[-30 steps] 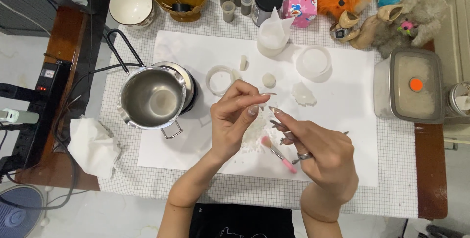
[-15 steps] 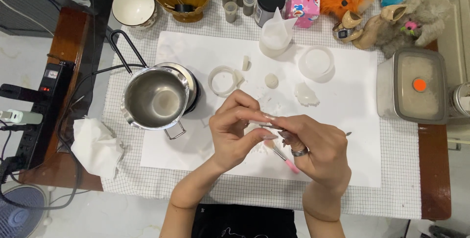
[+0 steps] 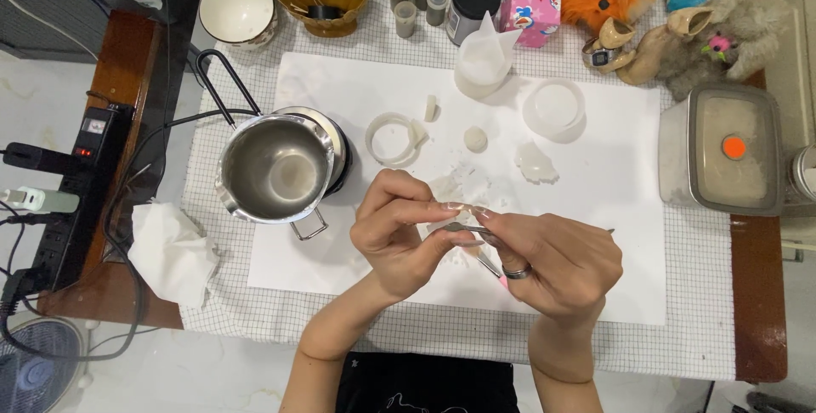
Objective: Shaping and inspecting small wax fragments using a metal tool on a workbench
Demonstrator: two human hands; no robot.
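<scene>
Both hands meet low over the white paper sheet (image 3: 357,107). Right hand (image 3: 552,264) pinches thin metal tweezers (image 3: 463,229), long axis running left into the small white piece (image 3: 444,221) clamped in the left hand (image 3: 399,234). Steel pot (image 3: 276,171) sits farther back-left.

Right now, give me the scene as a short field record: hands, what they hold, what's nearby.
left hand: pinches a small white piece at its fingertips
right hand: ring on one finger, holds a thin metal tool against that piece
pot: steel pot left of the hands, empty
surface: white sheet on a checked cloth
nearby: white ring, white lumps, lidded container at right
</scene>
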